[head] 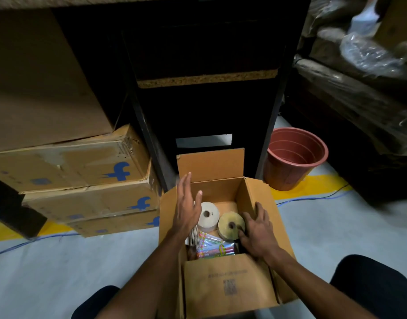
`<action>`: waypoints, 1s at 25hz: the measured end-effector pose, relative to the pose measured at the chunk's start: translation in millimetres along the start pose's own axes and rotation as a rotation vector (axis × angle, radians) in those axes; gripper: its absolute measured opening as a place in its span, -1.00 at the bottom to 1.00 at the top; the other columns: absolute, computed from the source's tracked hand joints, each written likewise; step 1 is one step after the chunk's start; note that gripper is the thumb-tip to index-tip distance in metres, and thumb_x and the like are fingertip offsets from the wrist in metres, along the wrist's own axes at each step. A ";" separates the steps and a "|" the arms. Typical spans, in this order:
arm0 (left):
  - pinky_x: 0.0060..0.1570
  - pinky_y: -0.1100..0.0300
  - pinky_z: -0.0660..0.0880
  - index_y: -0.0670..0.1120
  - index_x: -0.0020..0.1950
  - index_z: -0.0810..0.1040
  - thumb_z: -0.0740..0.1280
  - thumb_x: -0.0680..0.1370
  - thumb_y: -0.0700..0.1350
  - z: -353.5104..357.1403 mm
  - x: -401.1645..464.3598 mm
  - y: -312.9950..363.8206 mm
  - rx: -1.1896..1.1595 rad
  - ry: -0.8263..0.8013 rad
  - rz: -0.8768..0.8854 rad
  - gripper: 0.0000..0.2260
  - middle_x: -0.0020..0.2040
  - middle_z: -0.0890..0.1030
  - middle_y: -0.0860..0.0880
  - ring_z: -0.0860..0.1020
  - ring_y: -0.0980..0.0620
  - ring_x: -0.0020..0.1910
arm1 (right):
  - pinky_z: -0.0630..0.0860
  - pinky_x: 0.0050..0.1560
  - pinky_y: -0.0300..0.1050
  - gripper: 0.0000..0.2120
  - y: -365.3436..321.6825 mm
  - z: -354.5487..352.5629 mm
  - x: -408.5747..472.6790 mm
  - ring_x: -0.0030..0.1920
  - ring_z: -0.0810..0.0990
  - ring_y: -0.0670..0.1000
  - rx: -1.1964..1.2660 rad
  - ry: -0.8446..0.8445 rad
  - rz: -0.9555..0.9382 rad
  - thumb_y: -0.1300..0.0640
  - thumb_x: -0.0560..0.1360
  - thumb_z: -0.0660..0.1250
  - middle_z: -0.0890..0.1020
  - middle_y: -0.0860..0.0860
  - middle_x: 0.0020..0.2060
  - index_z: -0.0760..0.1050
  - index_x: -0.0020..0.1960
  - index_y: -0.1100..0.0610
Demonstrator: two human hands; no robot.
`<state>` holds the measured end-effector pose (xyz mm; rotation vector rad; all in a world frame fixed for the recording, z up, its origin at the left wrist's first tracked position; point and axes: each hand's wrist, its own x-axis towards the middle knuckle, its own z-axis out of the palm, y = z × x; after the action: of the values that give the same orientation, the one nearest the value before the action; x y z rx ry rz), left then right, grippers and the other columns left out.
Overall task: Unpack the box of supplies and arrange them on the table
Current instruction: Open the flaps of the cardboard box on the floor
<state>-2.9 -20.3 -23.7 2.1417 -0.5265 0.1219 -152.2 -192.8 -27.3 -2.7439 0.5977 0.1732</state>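
Note:
An open cardboard box (248, 194) stands on the floor between my knees, flaps up. Inside lie a white tape roll (209, 218), a yellowish tape roll (229, 223) and colourful plastic packets (211, 248). My left hand (186, 206) hovers over the box's left side, fingers straight and spread, holding nothing. My right hand (257, 233) is inside the box at the right. Its fingers rest on the yellowish roll's right edge, and whether they grip it I cannot tell.
Stacked cardboard boxes (87, 166) sit to the left. A dark shelf unit (207, 100) stands behind the box. A red-brown plastic bucket (294, 157) is at the right, with a blue cable (313, 199) and a yellow floor line (317, 183) nearby.

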 end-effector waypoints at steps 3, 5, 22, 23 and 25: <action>0.55 -0.08 0.09 0.02 0.64 -0.05 0.13 0.67 0.05 0.3 12.1 -12.5 0.294 -0.160 0.033 -0.41 0.64 0.01 0.03 -0.04 0.01 0.61 | 0.19 0.50 0.16 -0.48 -0.4 -1.2 -2.6 0.57 -0.09 0.33 -0.030 -0.023 -0.016 -0.07 0.59 0.20 -0.19 0.24 0.58 0.22 0.51 0.00; 0.56 -0.13 0.00 -0.01 0.63 -0.05 0.12 0.66 0.03 -2.7 22.8 -15.6 0.525 -0.239 0.011 -0.41 0.63 0.05 0.01 -0.07 -0.03 0.62 | 0.18 0.50 0.17 -0.51 -0.4 -2.6 -3.3 0.57 -0.10 0.34 -0.043 -0.040 -0.024 -0.07 0.59 0.20 -0.21 0.25 0.57 0.25 0.49 0.00; 0.52 -0.25 -0.23 0.14 0.62 0.03 0.33 0.53 -0.04 -26.6 34.5 -5.8 0.504 -0.502 -0.056 -0.27 0.64 0.00 0.03 -0.17 -0.07 0.61 | 0.24 0.47 0.09 -0.69 2.7 -12.8 -5.4 0.58 0.00 0.27 0.002 -0.047 -0.040 -0.08 0.59 0.22 -0.04 0.22 0.60 0.59 0.09 0.12; 0.52 -0.23 -0.18 0.13 0.61 0.10 0.32 0.54 -0.04 -30.4 23.0 0.6 0.493 -0.456 -0.008 -0.32 0.63 0.04 0.02 -0.13 -0.08 0.61 | 0.22 0.47 0.12 -0.69 -1.5 -15.9 -8.8 0.58 -0.01 0.26 -0.031 -0.049 -0.044 -0.07 0.60 0.22 -0.04 0.17 0.61 0.59 0.06 0.14; 0.44 -0.14 0.03 0.11 0.51 0.32 0.29 0.52 0.01 -38.3 -2.0 12.1 0.454 -0.377 0.100 -0.46 0.53 0.25 0.00 0.08 -0.08 0.55 | 0.22 0.43 0.14 -0.69 -11.6 -23.7 -11.8 0.55 0.08 0.24 -0.103 -0.047 -0.078 -0.05 0.60 0.20 0.10 0.12 0.59 0.59 0.06 0.14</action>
<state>-5.7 4.9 7.6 2.5994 -0.8933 -0.1230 -156.8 -186.3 0.4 -2.8484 0.4804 0.2561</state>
